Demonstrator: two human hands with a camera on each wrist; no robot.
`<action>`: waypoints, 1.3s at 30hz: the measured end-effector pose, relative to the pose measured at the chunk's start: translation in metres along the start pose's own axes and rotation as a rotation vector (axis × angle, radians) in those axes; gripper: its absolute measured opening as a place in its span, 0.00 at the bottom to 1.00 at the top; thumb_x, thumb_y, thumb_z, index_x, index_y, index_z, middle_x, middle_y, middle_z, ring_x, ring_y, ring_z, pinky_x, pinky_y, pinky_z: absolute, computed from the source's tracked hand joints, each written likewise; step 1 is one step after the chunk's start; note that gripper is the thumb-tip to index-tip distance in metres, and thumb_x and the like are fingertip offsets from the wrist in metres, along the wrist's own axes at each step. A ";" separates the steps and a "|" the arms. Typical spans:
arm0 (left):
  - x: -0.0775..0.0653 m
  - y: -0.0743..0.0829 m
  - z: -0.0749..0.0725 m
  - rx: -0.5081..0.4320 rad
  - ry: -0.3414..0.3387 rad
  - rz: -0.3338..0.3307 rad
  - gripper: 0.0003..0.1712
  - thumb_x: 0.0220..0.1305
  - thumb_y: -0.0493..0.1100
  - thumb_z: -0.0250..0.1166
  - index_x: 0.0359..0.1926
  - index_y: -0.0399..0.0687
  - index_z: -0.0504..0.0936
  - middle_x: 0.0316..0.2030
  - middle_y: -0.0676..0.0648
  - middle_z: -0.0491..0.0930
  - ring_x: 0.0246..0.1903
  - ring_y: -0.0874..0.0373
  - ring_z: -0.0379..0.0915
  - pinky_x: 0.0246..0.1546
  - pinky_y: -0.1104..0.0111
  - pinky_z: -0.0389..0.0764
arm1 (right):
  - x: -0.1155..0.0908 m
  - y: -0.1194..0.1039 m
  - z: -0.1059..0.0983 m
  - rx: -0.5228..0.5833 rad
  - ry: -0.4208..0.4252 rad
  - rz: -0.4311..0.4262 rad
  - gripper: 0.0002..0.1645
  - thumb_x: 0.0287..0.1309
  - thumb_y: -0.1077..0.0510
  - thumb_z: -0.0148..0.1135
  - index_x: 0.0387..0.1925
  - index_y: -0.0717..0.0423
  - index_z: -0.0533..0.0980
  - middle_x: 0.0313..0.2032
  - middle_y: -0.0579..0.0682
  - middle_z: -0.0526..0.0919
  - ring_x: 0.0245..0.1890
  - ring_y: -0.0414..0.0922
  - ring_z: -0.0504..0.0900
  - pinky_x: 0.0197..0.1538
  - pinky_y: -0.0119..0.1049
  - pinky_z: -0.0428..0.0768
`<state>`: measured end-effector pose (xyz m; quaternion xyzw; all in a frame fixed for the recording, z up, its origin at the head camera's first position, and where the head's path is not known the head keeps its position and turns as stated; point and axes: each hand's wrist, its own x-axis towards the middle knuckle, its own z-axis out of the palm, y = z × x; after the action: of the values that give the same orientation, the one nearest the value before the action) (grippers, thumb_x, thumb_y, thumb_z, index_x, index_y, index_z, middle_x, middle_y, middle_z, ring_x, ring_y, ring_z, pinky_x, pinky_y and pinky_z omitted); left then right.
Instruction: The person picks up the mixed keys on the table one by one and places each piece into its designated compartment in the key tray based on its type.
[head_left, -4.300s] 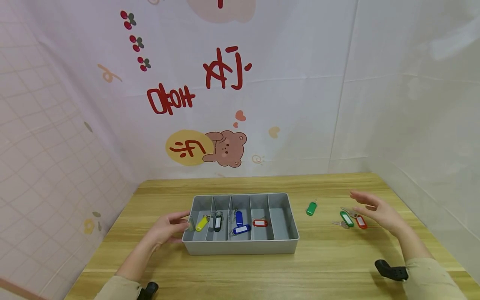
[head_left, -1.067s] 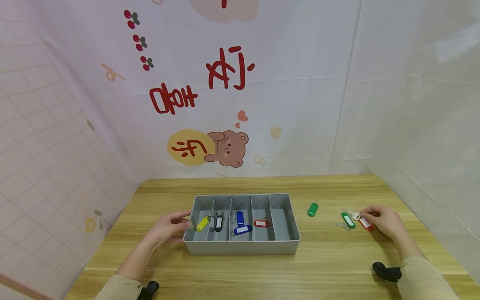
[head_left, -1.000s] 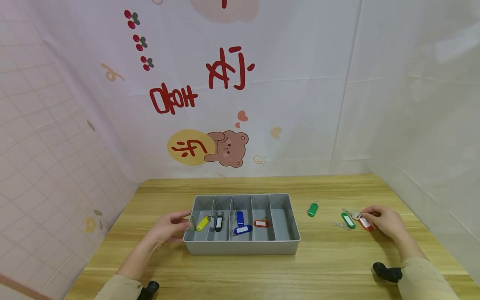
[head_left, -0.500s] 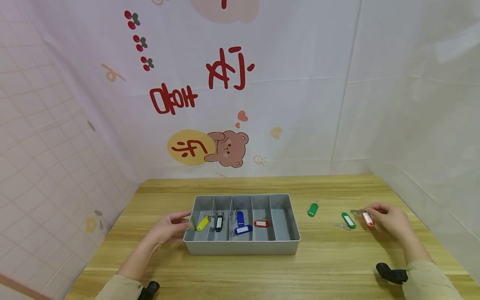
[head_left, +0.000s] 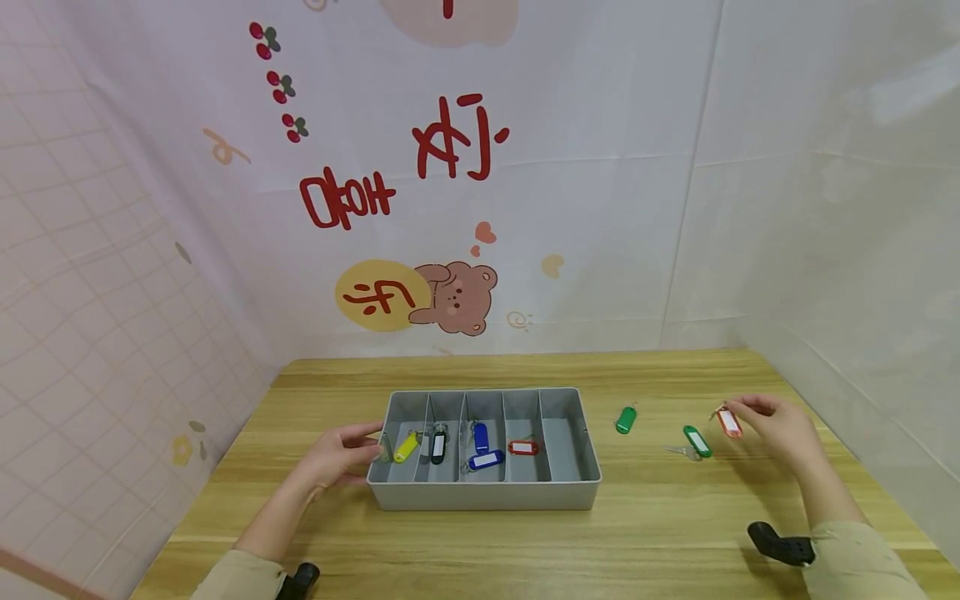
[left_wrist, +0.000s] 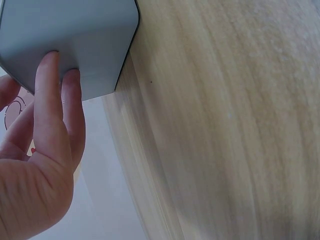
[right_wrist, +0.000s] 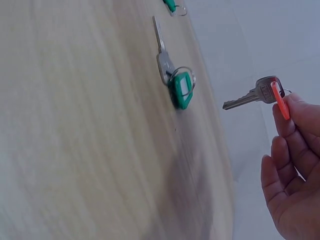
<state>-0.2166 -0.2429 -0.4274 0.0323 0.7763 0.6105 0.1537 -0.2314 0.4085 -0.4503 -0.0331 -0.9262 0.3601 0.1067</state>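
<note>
My right hand [head_left: 776, 429] pinches a red key tag [head_left: 729, 422] between thumb and fingers, raised off the table. In the right wrist view a silver key [right_wrist: 257, 94] hangs from its ring and points left. A green key tag [head_left: 697, 441] with a key lies just left of that hand, and another green key tag [head_left: 626, 419] lies closer to the box. My left hand [head_left: 333, 458] holds the left end of the grey divided box [head_left: 487, 496]. Its fingers press the outer wall in the left wrist view, and the thumb reaches the rim.
Inside the box lie a yellow tag [head_left: 407, 447], a black tag [head_left: 438, 446], two blue tags [head_left: 485, 459] and a red tag [head_left: 522, 447], each colour in its own compartment. The rightmost compartment shows only its bare floor. A patterned cloth [head_left: 585, 208] stands behind the table.
My right hand has come down, pinched the red tag and lifted it with its key away from the green tag beside it. The left hand has stayed at the box.
</note>
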 end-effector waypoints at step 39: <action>-0.001 0.002 0.002 0.009 0.038 -0.021 0.34 0.67 0.35 0.65 0.70 0.30 0.63 0.52 0.33 0.75 0.44 0.47 0.79 0.38 0.55 0.86 | 0.001 -0.093 0.017 0.189 0.010 -0.193 0.21 0.66 0.47 0.63 0.47 0.61 0.82 0.37 0.40 0.84 0.36 0.33 0.77 0.38 0.25 0.75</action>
<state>-0.2149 -0.2409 -0.4259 0.0133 0.7820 0.6059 0.1455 -0.2345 0.3289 -0.3995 0.0646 -0.8865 0.4336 0.1481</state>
